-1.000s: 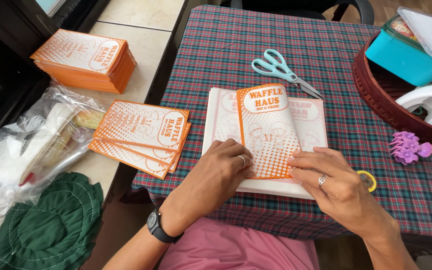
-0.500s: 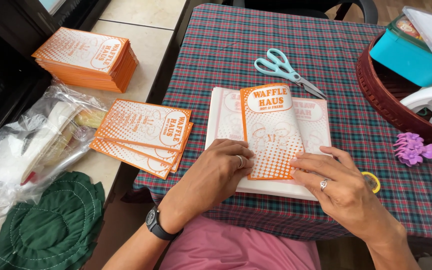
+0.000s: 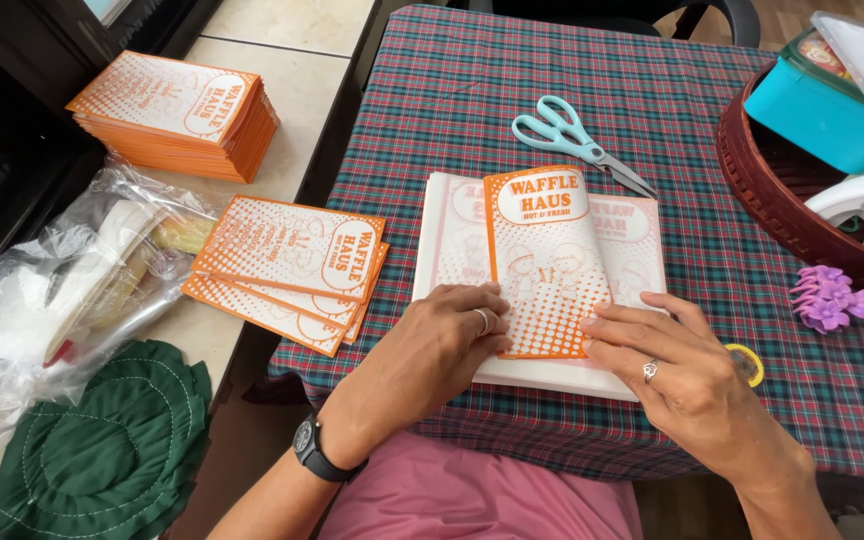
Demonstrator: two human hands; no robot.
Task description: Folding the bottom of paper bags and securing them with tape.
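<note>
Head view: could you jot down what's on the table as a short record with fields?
left hand: flat on the white sheet stack, fingers at the orange paper bag
right hand: fingertips on the bag's lower right edge
behind the bag: scissors
left of table: small bag pile, tall bag stack
right: purple hair clip

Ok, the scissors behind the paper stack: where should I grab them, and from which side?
Take the scissors by the pale teal handle loops, coming from the far left. They lie flat on the checked tablecloth, closed, handles away from the stack, blade tips pointing toward its upper right corner, so that approach avoids the points.
</note>
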